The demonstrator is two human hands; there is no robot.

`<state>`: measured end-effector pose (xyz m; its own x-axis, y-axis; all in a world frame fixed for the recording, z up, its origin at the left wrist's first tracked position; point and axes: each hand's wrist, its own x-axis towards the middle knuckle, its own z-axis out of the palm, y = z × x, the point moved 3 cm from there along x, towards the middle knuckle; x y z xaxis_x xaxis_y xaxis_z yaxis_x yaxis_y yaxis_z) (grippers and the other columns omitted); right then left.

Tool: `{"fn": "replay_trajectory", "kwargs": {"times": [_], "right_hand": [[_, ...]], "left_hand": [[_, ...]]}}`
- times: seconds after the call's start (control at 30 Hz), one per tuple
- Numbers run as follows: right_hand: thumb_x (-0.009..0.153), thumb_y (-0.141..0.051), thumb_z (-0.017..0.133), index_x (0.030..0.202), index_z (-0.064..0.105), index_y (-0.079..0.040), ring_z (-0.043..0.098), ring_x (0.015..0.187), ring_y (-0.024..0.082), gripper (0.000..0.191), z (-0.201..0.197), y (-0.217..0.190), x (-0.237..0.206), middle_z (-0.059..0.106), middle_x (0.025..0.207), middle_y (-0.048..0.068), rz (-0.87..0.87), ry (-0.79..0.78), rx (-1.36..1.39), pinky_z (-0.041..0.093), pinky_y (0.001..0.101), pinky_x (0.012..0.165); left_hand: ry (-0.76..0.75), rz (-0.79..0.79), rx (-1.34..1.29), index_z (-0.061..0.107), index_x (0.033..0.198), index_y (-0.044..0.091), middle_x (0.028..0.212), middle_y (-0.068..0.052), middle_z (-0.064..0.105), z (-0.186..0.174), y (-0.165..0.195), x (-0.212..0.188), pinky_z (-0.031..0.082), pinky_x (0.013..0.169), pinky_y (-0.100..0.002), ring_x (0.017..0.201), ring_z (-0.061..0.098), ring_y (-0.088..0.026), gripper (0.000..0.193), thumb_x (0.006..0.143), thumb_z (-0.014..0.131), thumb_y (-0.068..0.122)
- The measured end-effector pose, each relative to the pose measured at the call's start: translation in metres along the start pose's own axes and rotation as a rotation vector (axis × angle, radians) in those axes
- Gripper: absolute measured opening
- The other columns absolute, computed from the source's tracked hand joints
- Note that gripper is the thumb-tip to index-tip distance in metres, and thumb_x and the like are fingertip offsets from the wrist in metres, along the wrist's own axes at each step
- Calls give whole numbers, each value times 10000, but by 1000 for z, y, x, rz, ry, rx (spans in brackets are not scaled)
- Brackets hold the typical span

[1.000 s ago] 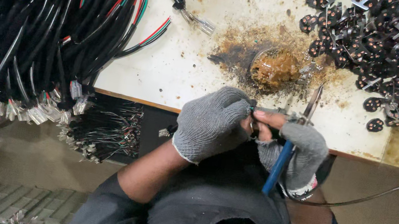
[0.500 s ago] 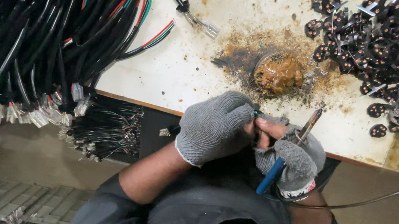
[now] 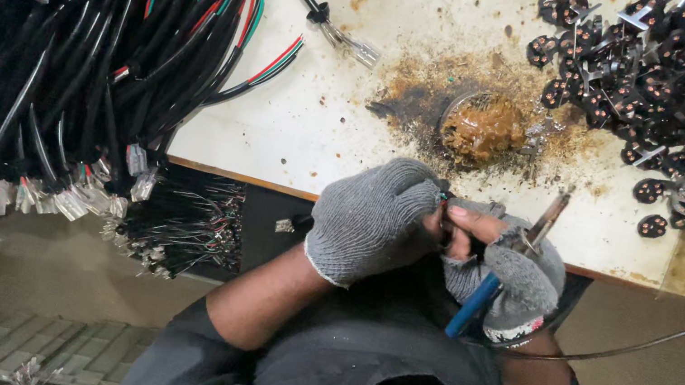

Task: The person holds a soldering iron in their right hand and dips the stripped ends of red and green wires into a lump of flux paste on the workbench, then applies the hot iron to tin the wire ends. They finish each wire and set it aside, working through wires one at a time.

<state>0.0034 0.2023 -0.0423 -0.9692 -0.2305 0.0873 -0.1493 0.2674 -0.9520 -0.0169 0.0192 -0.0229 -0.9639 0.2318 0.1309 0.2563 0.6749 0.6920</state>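
Observation:
My left hand [image 3: 371,217], in a grey knit glove, is closed around a small dark part that it holds against my right hand at the table's near edge. My right hand [image 3: 507,266], in a grey glove with bare fingertips, grips a soldering iron [image 3: 503,268] with a blue handle; its metal tip points up toward the table. The fingertips of both hands meet over the small part, which is mostly hidden. Just beyond the hands sits a round tin of brown flux [image 3: 483,128] on the stained white table [image 3: 308,123].
A big bundle of black cables with red and green wires and clear plugs [image 3: 79,59] covers the left. A heap of small black round parts [image 3: 654,77] lies at the far right. A thin cord [image 3: 649,342] runs right from my right hand.
My hands have stayed together at the table edge. The soldering iron's tip has tilted slightly more upright and the view has shifted a little.

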Motion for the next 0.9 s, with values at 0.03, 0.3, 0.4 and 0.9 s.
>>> {"fn": "replay_trajectory", "kwargs": {"times": [0.03, 0.3, 0.4, 0.9], "right_hand": [[978, 74, 651, 1214, 656, -19, 736, 966, 194, 254, 0, -2, 1, 741, 1087, 127, -28, -15, -42, 591, 277, 835], [974, 56, 648, 1218, 693, -24, 735, 921, 210, 260, 0, 13, -9, 749, 1058, 166, 90, 29, 58, 579, 295, 819], [1001, -11, 595, 1227, 728, -31, 712, 835, 226, 263, 2, 18, -5, 754, 1084, 175, 184, 41, 267, 575, 316, 806], [983, -76, 746, 1041, 719, -6, 739, 917, 178, 94, -21, -28, 8, 761, 1018, 86, -82, 347, -244, 552, 276, 901]], "left_hand": [[5, 0, 3, 663, 906, 138, 1040, -73, 685, -1, 1, 0, 551, 677, -392, 826, 695, -284, 134, 863, 720, 251], [-4, -8, 0, 663, 904, 141, 1026, -58, 684, -1, 1, 2, 560, 700, -401, 853, 700, -279, 104, 883, 720, 226], [24, 42, -58, 652, 1053, 138, 1108, -82, 670, -14, 1, -3, 571, 751, -399, 955, 699, -295, 163, 904, 689, 193], [-350, 101, 310, 737, 1019, 207, 872, -53, 651, -120, 18, 17, 499, 605, -462, 772, 670, -296, 177, 870, 695, 293]]}}
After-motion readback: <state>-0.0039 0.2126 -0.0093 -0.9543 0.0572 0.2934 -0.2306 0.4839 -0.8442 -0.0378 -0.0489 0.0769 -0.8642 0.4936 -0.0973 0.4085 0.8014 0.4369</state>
